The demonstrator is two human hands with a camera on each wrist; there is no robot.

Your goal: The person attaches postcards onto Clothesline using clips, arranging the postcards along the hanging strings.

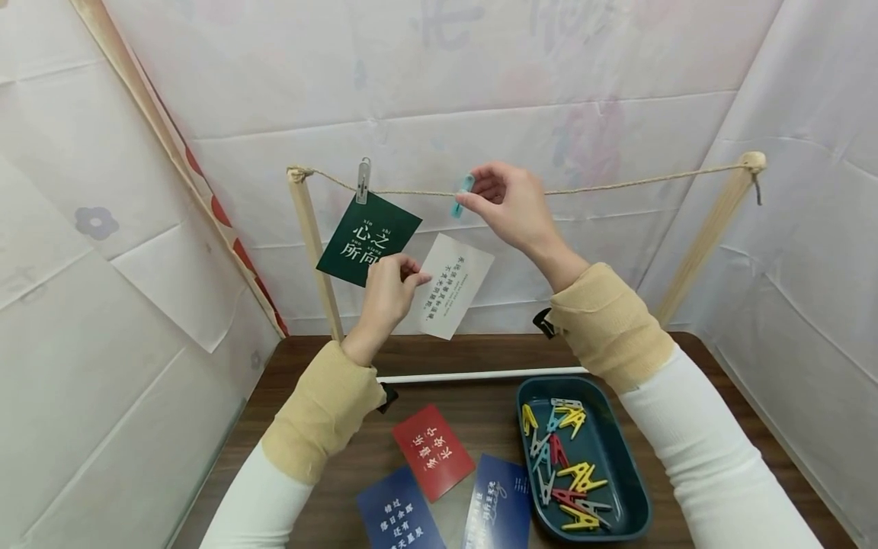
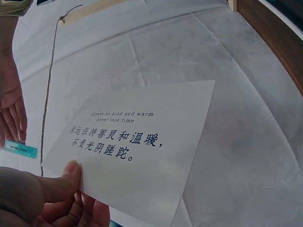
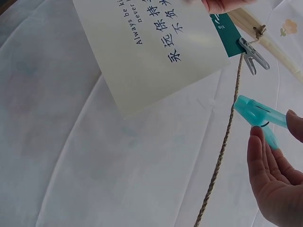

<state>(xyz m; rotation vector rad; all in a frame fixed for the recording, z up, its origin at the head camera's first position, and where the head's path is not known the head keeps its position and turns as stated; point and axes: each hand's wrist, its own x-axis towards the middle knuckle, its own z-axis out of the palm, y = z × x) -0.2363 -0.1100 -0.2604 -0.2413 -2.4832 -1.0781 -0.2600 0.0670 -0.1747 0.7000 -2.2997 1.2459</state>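
My left hand (image 1: 391, 293) pinches a white card (image 1: 461, 282) with printed text by one edge, thumb on its face in the left wrist view. The card hangs tilted below a rope (image 1: 604, 187) strung between two wooden posts. A light-blue clothespin (image 3: 258, 113) is pinched between the thumb and fingers of my right hand (image 1: 511, 202), its tip right at the rope. Left of these, a dark green card (image 1: 366, 232) hangs by one corner from the rope under a grey clothespin (image 1: 363, 181); my left hand overlaps its lower corner in the head view.
On the brown table lie a red card (image 1: 434, 451) and two blue cards (image 1: 401, 509). A dark blue tray (image 1: 634, 488) with several coloured clothespins stands at the right. The wooden posts (image 1: 706, 240) rise at both sides, with a white bar (image 1: 473, 377) across the table.
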